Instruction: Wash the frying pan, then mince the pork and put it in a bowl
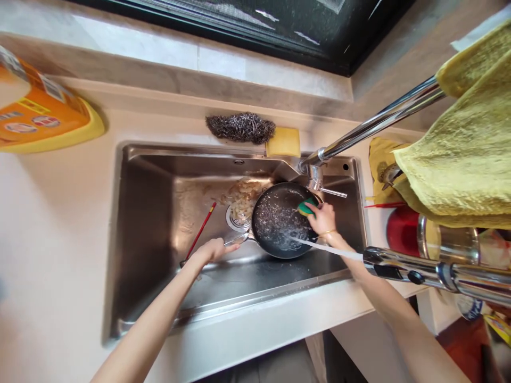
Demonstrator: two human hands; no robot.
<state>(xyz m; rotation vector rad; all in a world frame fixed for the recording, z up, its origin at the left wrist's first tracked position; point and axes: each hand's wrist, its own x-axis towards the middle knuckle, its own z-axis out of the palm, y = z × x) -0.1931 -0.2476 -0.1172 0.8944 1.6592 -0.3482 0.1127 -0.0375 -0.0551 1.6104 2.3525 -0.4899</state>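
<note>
A black frying pan point(279, 223) lies in the steel sink point(147, 229), wet inside, with a thin stream of water point(331, 248) landing in it. My left hand point(213, 249) is closed around the pan's metal handle point(236, 239). My right hand point(322, 218) grips a green and yellow sponge point(306, 206) and presses it on the pan's far right rim.
Red chopsticks point(199, 231) and food scraps point(243, 199) lie near the sink's drain. Steel wool point(239, 127) and a yellow sponge point(284, 142) sit on the back ledge. An orange bottle point(35, 114) lies at left. Yellow towels point(467, 143) hang over the faucet point(379, 122) at right.
</note>
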